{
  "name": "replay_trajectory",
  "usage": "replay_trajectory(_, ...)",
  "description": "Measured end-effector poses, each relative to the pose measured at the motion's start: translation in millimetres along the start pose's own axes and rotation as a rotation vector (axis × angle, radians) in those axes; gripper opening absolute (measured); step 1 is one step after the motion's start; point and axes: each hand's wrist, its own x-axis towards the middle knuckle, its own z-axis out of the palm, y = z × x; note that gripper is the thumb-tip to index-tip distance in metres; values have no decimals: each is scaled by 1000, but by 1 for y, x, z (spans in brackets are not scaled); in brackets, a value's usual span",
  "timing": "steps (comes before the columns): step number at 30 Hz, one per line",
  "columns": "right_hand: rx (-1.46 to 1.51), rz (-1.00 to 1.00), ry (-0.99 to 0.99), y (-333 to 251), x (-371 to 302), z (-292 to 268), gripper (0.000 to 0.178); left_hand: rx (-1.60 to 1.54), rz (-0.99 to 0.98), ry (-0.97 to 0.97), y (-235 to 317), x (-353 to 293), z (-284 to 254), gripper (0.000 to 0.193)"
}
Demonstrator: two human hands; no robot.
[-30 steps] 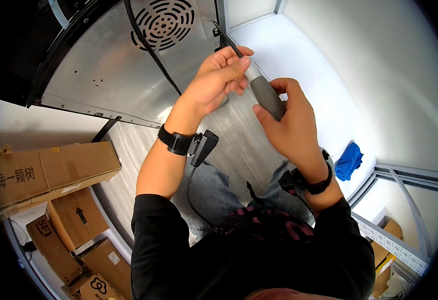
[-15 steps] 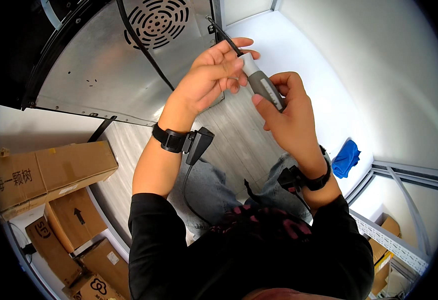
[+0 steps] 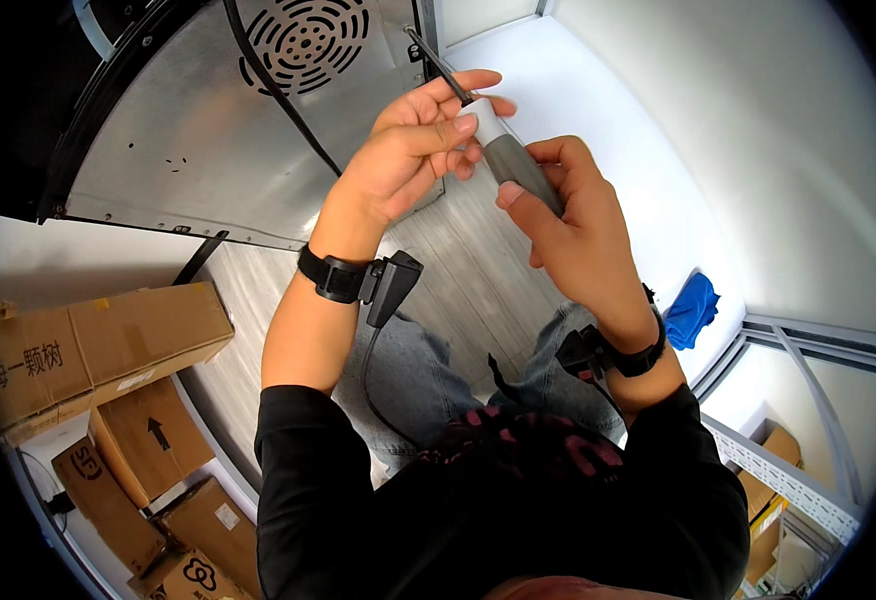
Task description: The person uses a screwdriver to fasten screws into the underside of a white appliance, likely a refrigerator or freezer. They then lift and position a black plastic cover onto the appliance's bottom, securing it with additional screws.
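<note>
A screwdriver (image 3: 518, 168) with a grey handle, white collar and dark shaft slants up and to the left. Its tip reaches a corner of the metal panel (image 3: 228, 160), beside a small dark fitting. My right hand (image 3: 588, 235) is closed round the handle's lower part, thumb on top. My left hand (image 3: 398, 150) steadies the front end, its thumb pressed on the white collar and its fingers curled behind the shaft. The metal panel has a round pattern of vent slots (image 3: 306, 44), and a black cable (image 3: 283, 95) runs across it.
Cardboard boxes (image 3: 153, 435) are stacked at the lower left. A blue cloth-like thing (image 3: 693, 310) lies on the white surface to the right. A metal frame rail (image 3: 788, 485) stands at the lower right. Black straps with small devices (image 3: 393, 285) sit on both wrists.
The screwdriver handle has turned in my right hand: the pale marked strip on it no longer shows. Both hands and the panel sit slightly further left in view.
</note>
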Motion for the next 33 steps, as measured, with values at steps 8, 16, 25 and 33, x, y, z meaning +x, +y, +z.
replay_trajectory(8,-251,-342,297,12,1,12,38,74,-32,101,-7,3,1,29)
replay_trajectory(16,-63,-123,161,15,2,8,37,57,-4,28,-4,2,-4,31)
replay_trajectory(25,-60,-309,277,22,3,16,37,-97,-51,40,-8,4,0,31)
replay_trajectory(33,-109,-152,173,10,0,7,40,-40,-12,-30,-5,1,-4,31)
